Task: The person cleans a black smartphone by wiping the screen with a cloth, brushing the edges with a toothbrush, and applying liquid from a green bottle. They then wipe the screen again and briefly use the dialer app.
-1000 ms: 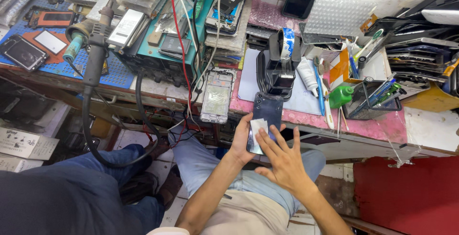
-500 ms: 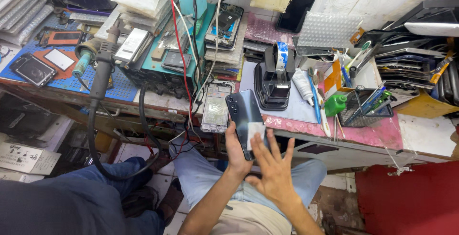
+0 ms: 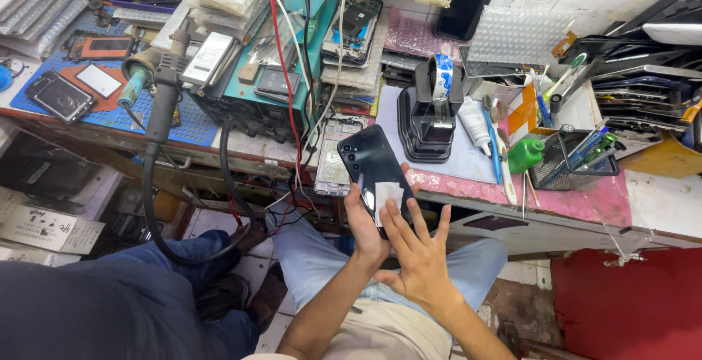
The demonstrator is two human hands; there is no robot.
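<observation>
Far left of the frame, we count two loose phones on the blue mat (image 3: pixel 80 111): one dark cracked handset (image 3: pixel 57 95) and one flat phone with an orange rim (image 3: pixel 100 46) above it. Moving right, one soldering handle (image 3: pixel 162 93) hangs over the bench edge with its black cable looping down. Next, one opened phone frame (image 3: pixel 335 156) lies at the bench edge, and one more stripped phone (image 3: pixel 353 27) rests higher up on the stack.

Centre frame now: we see one dark phone (image 3: pixel 374 172), back facing us, with one white square patch (image 3: pixel 386 197) on its lower part. Its long axis runs from lower right up to upper left, camera end toward the bench. The left hand (image 3: pixel 364 230) is clamped around its lower edge from beneath. The right hand (image 3: pixel 415 252) is spread wide, fingers apart, fingertips pressing on the patch.

Further right, one black stand (image 3: pixel 428 122), one green bottle (image 3: pixel 526 154), one wire basket (image 3: pixel 567 162) of pens.
</observation>
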